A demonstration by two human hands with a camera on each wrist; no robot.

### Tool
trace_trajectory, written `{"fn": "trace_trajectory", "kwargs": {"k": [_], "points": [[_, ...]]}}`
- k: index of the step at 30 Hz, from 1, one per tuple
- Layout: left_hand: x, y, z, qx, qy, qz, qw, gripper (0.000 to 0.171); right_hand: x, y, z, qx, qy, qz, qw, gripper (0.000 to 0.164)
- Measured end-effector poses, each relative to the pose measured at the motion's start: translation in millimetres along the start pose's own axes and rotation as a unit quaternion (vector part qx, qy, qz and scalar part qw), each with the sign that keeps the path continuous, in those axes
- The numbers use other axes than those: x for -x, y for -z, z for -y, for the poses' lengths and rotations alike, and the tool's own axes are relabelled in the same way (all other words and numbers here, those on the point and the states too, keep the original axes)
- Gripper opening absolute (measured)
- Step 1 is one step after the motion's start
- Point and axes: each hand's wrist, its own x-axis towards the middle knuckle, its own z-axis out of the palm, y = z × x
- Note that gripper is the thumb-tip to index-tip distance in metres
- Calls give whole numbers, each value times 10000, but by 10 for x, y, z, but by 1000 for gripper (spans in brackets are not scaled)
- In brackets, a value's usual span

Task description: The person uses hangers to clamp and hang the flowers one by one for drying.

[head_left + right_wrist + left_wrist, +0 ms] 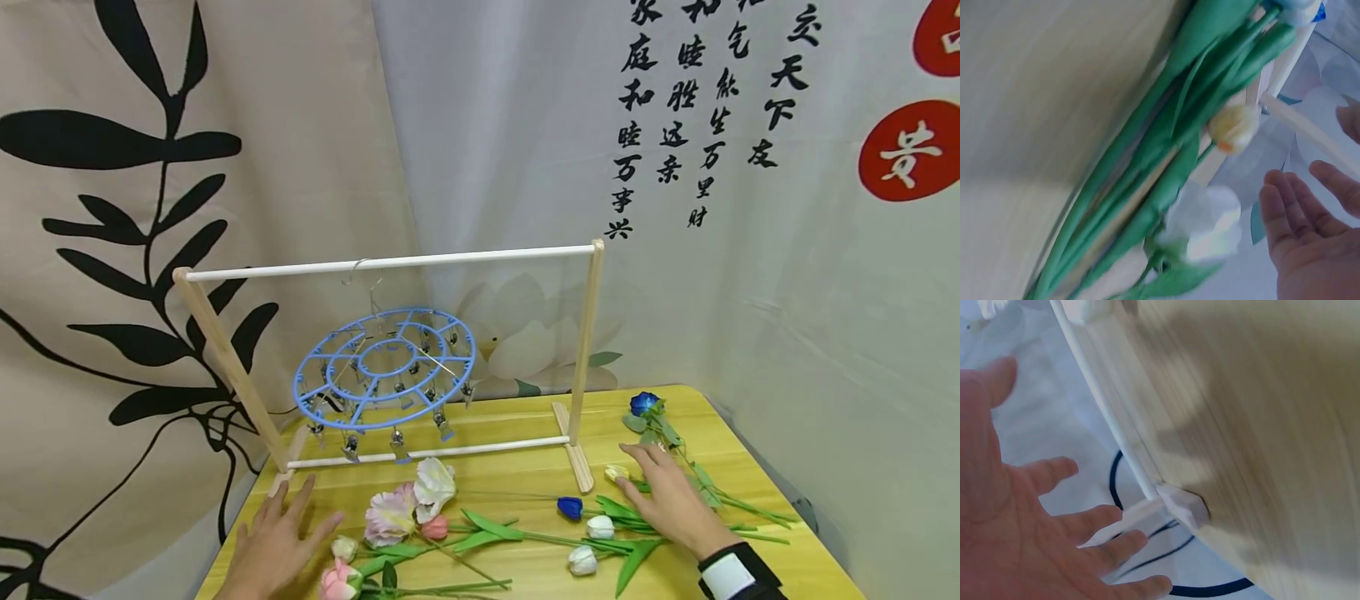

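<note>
My left hand (273,542) is spread open over the table's left side, beside the rack's left foot and the pink flowers; the left wrist view shows its palm (1029,531) with nothing in it. On the right, my right hand (671,504) hovers with loosely extended fingers over artificial flowers. Near its fingertips are a yellow tulip (617,472) and a blue rose (644,403). A blue tulip (570,507) and two white tulips (582,561) lie to its left. Between the hands rest a pale pink flower (392,517), a white flower (433,490) and a pink rose (340,579).
A wooden rack with a white top bar (480,257) stands at the back of the yellow table (517,417). From the bar hangs a round blue clip hanger (386,427) with several dangling clips. Printed curtains (495,125) close off the back.
</note>
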Motion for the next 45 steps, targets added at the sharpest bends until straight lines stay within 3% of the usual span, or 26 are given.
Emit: {"fn": "trace_trajectory", "kwargs": {"k": [8, 12, 16, 20, 23, 29, 34, 41, 45], "points": [[-212, 13, 360, 311, 181, -131, 9993, 104, -230, -300, 152, -593, -379, 453, 9965, 49], [-336, -42, 507, 542, 391, 57, 9977, 97, -325, -432, 214, -596, -423, 367, 9966, 47], [-424, -93, 587, 561, 399, -86, 9976, 80, -433, -543, 296, -584, -499, 288, 9966, 45], [-449, -104, 588, 614, 356, -576, 9958, 63, -506, -619, 365, -587, -561, 339, 9961, 39], [-446, -96, 584, 694, 372, -840, 9934, 55, -532, -655, 394, -485, -523, 297, 9970, 26], [-458, -82, 624, 681, 506, -851, 9928, 48, -530, -695, 418, -365, -588, 193, 9974, 8], [-442, -84, 629, 657, 556, -946, 9918, 45, -504, -707, 430, -264, -537, 173, 9981, 7], [-448, -32, 544, 663, 773, -644, 9927, 46, -515, -713, 374, 258, -363, -149, 9989, 9], [-449, -37, 491, 590, 590, -713, 9940, 45, -509, -684, 321, 373, -421, -136, 9983, 9]]}}
